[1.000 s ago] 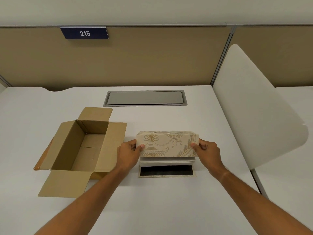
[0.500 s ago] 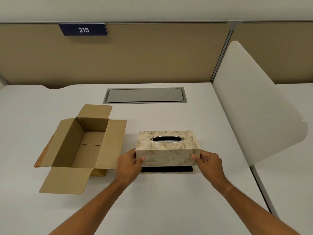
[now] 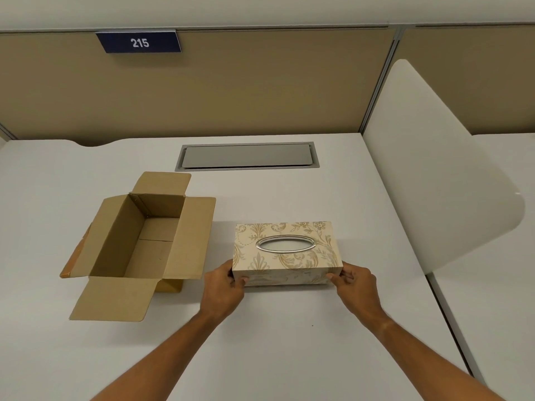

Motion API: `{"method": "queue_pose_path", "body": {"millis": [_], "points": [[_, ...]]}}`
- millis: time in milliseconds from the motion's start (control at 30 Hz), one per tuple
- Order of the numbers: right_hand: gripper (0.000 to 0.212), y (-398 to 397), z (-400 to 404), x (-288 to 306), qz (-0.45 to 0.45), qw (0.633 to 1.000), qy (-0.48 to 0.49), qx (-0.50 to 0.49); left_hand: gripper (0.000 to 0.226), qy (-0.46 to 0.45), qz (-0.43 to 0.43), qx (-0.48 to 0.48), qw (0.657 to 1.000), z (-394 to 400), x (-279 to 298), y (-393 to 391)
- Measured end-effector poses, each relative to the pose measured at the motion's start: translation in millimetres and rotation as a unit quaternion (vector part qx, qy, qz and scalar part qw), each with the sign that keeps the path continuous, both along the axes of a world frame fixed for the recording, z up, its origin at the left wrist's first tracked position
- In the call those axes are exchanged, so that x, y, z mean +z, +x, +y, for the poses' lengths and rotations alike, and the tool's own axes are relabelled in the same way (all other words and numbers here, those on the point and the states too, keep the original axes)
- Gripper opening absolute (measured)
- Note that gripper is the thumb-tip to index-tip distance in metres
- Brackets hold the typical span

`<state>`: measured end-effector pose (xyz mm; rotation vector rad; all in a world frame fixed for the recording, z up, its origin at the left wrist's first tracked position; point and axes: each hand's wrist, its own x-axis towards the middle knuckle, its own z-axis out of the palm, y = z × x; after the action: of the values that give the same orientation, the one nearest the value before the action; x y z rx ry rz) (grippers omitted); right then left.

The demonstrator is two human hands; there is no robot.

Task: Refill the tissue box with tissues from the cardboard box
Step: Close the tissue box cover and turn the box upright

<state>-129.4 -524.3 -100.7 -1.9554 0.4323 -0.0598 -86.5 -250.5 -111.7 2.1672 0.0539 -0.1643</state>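
Note:
A cream tissue box (image 3: pixel 285 251) with a gold leaf pattern and a silver-rimmed oval slot rests flat on the white desk (image 3: pixel 289 342), slot up. White shows inside the slot. My left hand (image 3: pixel 224 285) grips its near-left corner and my right hand (image 3: pixel 351 280) grips its near-right corner. To its left stands the brown cardboard box (image 3: pixel 144 241), its flaps spread open; the part of its inside that I can see holds nothing.
A grey metal cable hatch (image 3: pixel 246 156) is set in the desk behind the boxes. A white divider panel (image 3: pixel 434 183) rises along the right edge. A tan partition wall with a blue "215" sign (image 3: pixel 139 41) closes the back.
The tissue box cover was tilted up over its base and a white tissue stack; I have lowered it flat, so the base and stack are now hidden under it.

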Motion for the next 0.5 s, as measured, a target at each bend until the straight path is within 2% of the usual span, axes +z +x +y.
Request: {"method": "queue_pose_path", "body": {"millis": [500], "points": [[0.032,-5,1,-17,-0.011,1.000,-0.008,0.005,0.026,0.019,-0.010,0.009,1.000,-6,-1,-7]]}}
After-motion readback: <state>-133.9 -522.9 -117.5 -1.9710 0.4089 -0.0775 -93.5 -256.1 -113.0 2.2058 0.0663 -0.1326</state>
